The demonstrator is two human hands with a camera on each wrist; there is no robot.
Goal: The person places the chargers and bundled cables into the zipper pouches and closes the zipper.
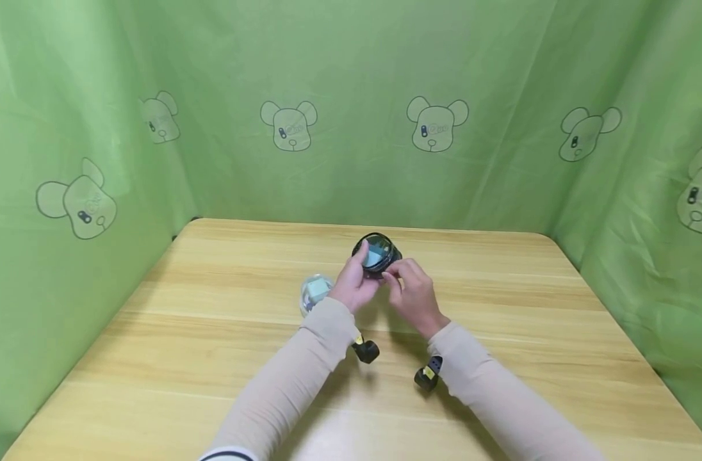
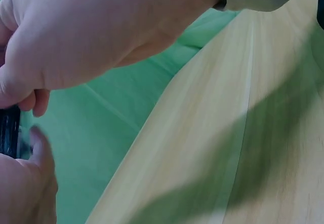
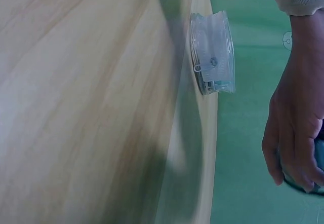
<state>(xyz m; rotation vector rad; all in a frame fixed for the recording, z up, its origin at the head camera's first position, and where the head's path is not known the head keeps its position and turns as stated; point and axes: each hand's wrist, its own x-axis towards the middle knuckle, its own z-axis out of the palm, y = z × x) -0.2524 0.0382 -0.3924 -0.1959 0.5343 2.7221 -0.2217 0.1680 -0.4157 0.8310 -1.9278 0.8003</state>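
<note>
My left hand (image 1: 353, 285) grips a round see-through zip case with a black rim (image 1: 377, 253), its thumb over the near left side. Something pale blue shows through the clear face. At the case's lower right edge, my right hand (image 1: 416, 296) pinches with thumb and forefinger; the exact spot is hidden by the fingers. The left wrist view has the right hand (image 2: 106, 29) large at the top, with the dark edge of the case (image 2: 8, 133) beside it. A second round case, clear with a zip pull (image 3: 212, 57), stands on the table by the left forearm.
The wooden table (image 1: 212, 307) has green curtains (image 1: 351, 179) printed with bear heads behind it and at both sides. A small black camera hangs at the left wrist (image 1: 366, 351) and another at the right wrist (image 1: 427, 378), both over the table.
</note>
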